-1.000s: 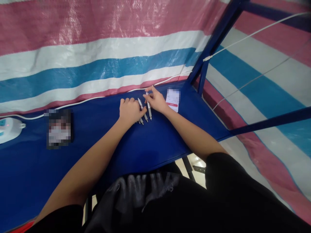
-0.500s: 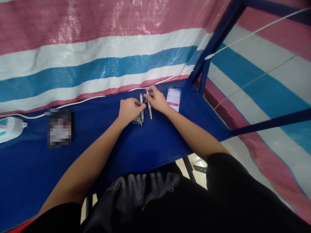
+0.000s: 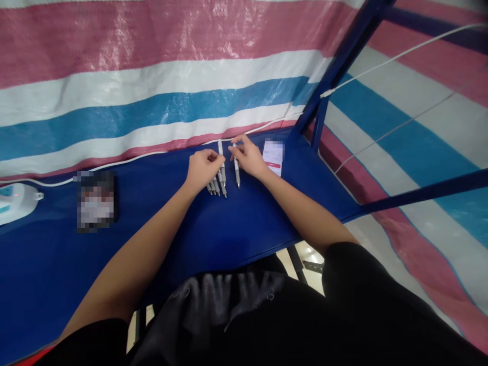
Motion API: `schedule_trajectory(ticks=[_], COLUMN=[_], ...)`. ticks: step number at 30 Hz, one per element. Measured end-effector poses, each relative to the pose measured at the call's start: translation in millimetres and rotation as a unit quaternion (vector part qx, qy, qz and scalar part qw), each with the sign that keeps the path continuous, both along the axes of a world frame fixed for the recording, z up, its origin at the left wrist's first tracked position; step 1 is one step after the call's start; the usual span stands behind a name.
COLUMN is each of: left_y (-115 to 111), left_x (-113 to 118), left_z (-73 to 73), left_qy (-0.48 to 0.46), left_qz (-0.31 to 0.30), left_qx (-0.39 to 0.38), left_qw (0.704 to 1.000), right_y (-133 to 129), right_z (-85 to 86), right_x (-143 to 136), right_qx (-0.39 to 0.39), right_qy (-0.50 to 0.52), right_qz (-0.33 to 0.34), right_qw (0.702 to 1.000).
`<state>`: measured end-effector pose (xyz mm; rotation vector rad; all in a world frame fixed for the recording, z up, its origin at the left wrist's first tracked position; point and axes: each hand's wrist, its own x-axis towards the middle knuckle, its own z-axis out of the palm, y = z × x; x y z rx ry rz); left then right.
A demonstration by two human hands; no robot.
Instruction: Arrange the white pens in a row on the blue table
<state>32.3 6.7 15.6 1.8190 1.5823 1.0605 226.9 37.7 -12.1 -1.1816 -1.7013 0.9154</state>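
Several white-and-grey click pens [image 3: 215, 187] lie side by side on the blue tabletop [image 3: 229, 229], tips toward me. My left hand [image 3: 204, 168] is over them with thumb and fingers pinched together on a pen [image 3: 220, 148]; its top end sticks out above the thumb. The palm hides the upper parts of the other pens. A little to the right, my right hand [image 3: 248, 156] grips another pen [image 3: 237, 173] near its top between thumb and fingers. This pen stands apart from the row, tip pointing toward me.
A phone-like white screen [image 3: 272, 157] lies right of my right hand. Farther left are a dark blurred-out item [image 3: 97, 203] and a white power strip [image 3: 19, 202]. A white cable [image 3: 145, 153] runs along the back beneath the striped sheet [image 3: 160, 107]. Blue frame bars [image 3: 322, 119] rise at right.
My left hand's thumb has drawn in toward its fingers, and the pen there reaches slightly farther back. My right hand and its pen have shifted slightly right.
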Motion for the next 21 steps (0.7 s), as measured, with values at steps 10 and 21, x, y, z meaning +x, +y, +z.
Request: schedule_trajectory(ticks=[10,21], left_y=[8,14], left_x=[-7,-13], left_z=[-6.0,8.2], left_qy=[-0.050,-0.246], left_qz=[-0.034,-0.071], left_qx=[0.013,0.029], left_qw=[0.998,0.966], right_y=[-3,-43], right_z=[10.8,48.1], right_x=[13,-5], right_qx=[0.067,0.085], right_qy=[-0.190,-0.135], right_qz=[-0.016,0.078], right_qw=[0.979,0.984])
